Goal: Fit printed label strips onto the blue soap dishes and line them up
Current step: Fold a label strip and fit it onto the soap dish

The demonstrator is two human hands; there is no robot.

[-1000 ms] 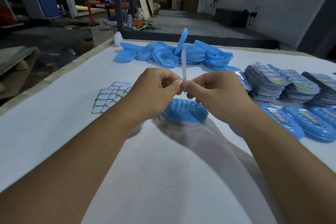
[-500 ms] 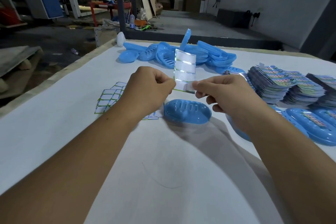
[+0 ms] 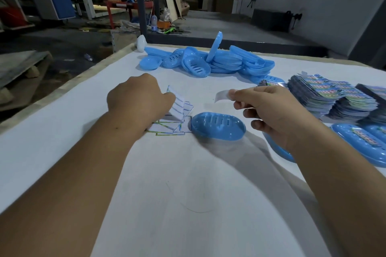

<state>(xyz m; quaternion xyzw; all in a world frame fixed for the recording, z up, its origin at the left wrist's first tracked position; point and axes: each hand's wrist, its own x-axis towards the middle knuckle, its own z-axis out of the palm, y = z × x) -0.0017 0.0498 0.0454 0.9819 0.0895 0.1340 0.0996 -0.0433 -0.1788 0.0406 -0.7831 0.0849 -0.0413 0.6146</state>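
A blue soap dish (image 3: 218, 125) lies upside down on the white table (image 3: 188, 194), between my hands. My left hand (image 3: 140, 100) holds a white backing sheet (image 3: 177, 104) with its lower edge on a small pile of used sheets (image 3: 167, 128) left of the dish. My right hand (image 3: 269, 115) hovers above and right of the dish, pinching a small clear sticker strip (image 3: 222, 95) between thumb and forefinger. Labelled blue dishes (image 3: 359, 142) lie in a row at the right edge.
A heap of bare blue soap dishes (image 3: 208, 62) lies at the far side of the table. Stacks of printed labels (image 3: 325, 96) stand at the right. A white bottle-like object (image 3: 141, 43) sits at the far left corner. The table's left edge runs diagonally.
My hands have parted. The left one has lowered the backing sheet to the pile on the left, and the right one has pulled a clear strip off it and moved right.
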